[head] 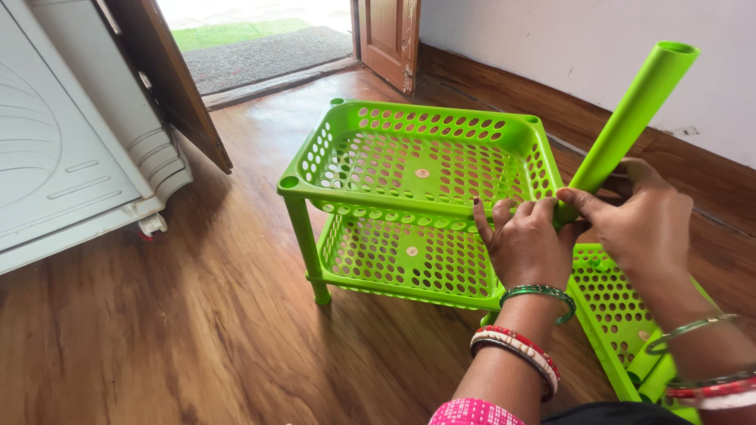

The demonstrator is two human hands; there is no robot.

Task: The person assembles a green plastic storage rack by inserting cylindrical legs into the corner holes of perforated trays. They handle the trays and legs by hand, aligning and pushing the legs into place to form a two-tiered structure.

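While the left hand (526, 240) curls its fingers over the near corner of the green perforated rack (421, 161), the right hand (642, 224) pinches a green plastic tube (630, 118) closed-fingered, tilted just beside that corner. Seating the leg seems the step; it needs uprighting over the socket under the left fingertips.

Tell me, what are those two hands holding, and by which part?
The right hand holds a green plastic tube by its lower end; the left hand steadies that end at the near right corner of the green two-tier rack.

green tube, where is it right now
In the head view, the green tube slants up at right, held by the right hand beside the two-tier rack's near right corner.
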